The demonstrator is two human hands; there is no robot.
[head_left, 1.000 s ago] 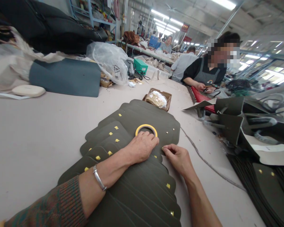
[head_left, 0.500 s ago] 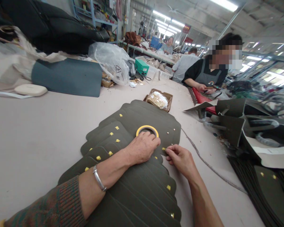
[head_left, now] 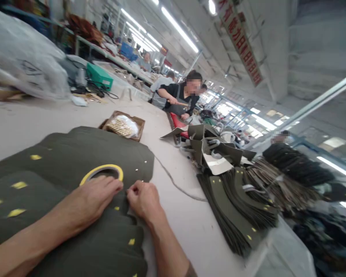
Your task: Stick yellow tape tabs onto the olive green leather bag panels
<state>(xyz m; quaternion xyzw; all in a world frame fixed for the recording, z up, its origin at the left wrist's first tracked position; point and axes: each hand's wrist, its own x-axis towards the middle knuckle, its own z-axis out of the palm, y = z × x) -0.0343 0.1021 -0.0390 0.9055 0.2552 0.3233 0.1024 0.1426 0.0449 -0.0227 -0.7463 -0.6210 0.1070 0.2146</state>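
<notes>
Box (head_left: 141, 129) of gold pieces (head_left: 118, 126) beyond tape (head_left: 120, 174)

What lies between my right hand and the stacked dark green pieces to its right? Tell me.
In the head view, pale tabletop lies between the right hand and the stacked dark green pieces, with a thin grey cord across it.

The bare left forearm (head_left: 46, 234) enters from the lower left corner and goes in a slant upward to the right, ending in the bare left hand (head_left: 96, 200), which lies with its back upward, the fingers bent and close to each other, their tips hardly visible. The bare right forearm (head_left: 165, 240) rises from the bottom edge and leans to the left, and the bare right hand (head_left: 145, 200), just beside the other one but apart from it, brings thumb and forefinger together in a pinch.
</notes>
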